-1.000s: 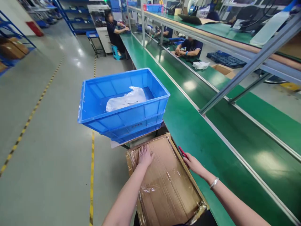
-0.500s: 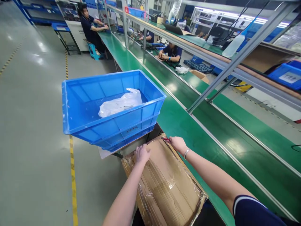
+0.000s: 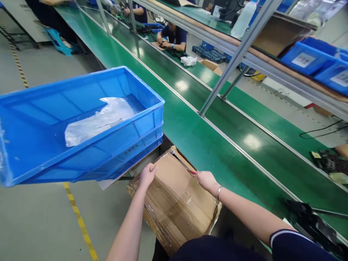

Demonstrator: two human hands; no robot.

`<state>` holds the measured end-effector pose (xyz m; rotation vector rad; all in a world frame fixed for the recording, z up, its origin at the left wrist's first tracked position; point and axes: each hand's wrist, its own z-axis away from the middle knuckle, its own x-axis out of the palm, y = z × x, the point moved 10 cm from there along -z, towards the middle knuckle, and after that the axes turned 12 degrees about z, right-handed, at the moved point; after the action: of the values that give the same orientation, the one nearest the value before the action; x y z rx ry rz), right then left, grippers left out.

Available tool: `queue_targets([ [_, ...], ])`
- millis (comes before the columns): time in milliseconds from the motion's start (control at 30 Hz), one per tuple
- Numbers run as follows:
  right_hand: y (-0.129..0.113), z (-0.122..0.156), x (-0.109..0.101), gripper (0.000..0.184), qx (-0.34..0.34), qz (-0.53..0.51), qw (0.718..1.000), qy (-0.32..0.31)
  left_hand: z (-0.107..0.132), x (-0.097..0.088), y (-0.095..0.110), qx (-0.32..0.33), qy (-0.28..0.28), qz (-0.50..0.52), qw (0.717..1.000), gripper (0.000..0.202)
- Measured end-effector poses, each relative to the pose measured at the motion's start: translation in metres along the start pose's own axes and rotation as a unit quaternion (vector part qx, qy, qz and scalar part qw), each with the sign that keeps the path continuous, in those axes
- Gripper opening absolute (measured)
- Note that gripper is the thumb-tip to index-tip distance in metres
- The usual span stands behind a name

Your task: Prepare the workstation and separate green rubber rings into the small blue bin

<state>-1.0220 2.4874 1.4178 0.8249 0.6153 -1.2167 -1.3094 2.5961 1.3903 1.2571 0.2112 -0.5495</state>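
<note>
A brown cardboard box (image 3: 174, 203), bound at its edges with clear tape, lies in front of my body. My left hand (image 3: 147, 176) is closed on its far left edge, thumb on top. In my right hand (image 3: 207, 180) is a slim tool with a red handle (image 3: 192, 172); its thin metal part points toward the box's far corner, along the right side of the top. The tool's exact kind cannot be made out. To the left stands a stack of blue plastic crates (image 3: 119, 152), with a crumpled white plastic bag (image 3: 100, 121) in the top one.
A long green workbench (image 3: 185, 134) with metal rails runs along the right, beneath a shelf frame (image 3: 231, 61). Blue bins (image 3: 307, 58) and a white bottle (image 3: 244, 20) sit on the shelf. A co-worker (image 3: 174, 38) works across the bench; a blue stool (image 3: 61, 41) is at upper left.
My right hand has drawn back toward me along the box's right side, showing more of the tool's metal part. The camera view has shifted right and closer to the crates.
</note>
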Motion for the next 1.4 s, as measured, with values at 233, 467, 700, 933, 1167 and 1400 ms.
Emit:
queue_targets([
  [233, 0.026, 0.066, 0.048, 0.038, 0.021, -0.037, 0.999, -0.024, -0.001, -0.005, 0.003, 0.015, -0.023, 0.041, 0.999, 0.036],
  [467, 0.023, 0.032, 0.024, 0.048, 0.026, -0.062, 0.997, 0.022, 0.0, -0.008, 0.0, 0.008, -0.023, 0.069, 0.997, 0.039],
  [700, 0.021, 0.031, 0.036, 0.036, 0.0, -0.068, 0.998, 0.011, 0.01, -0.018, 0.002, 0.001, -0.016, 0.084, 0.996, 0.045],
  [933, 0.062, 0.114, 0.102, 0.028, 0.042, -0.072, 0.995, -0.047, 0.029, -0.039, -0.008, -0.012, -0.018, 0.148, 0.989, 0.057],
  [1167, 0.07, 0.17, 0.138, 0.038, 0.121, -0.136, 0.983, -0.028, 0.066, -0.076, -0.021, -0.027, -0.035, 0.259, 0.965, 0.053],
  [1400, 0.071, 0.207, 0.159, 0.044, 0.232, -0.262, 0.937, 0.015, 0.102, -0.125, -0.075, -0.059, 0.028, 0.318, 0.946, 0.045],
])
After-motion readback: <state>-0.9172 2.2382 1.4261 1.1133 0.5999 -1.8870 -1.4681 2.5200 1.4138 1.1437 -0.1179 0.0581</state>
